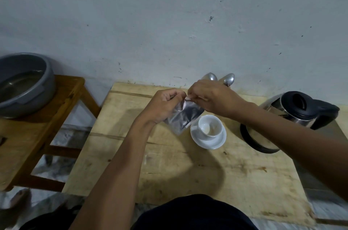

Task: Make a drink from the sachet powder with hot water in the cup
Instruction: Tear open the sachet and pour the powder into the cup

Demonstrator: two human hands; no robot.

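2 hands (163, 106) (211, 97), 1 sachet (185, 116), 1 cup (210, 126), 2 spoons (211, 76)

No readable text, labels, brands or numbers anywhere. The sachet (183, 116) showed only its plain silver side, with no print legible. The kettle (293, 116) bore no visible logo or marking, and the cup (210, 126) and saucer (208, 140) were plain white. The wall (169, 22) had only scuffs and specks, no signs.
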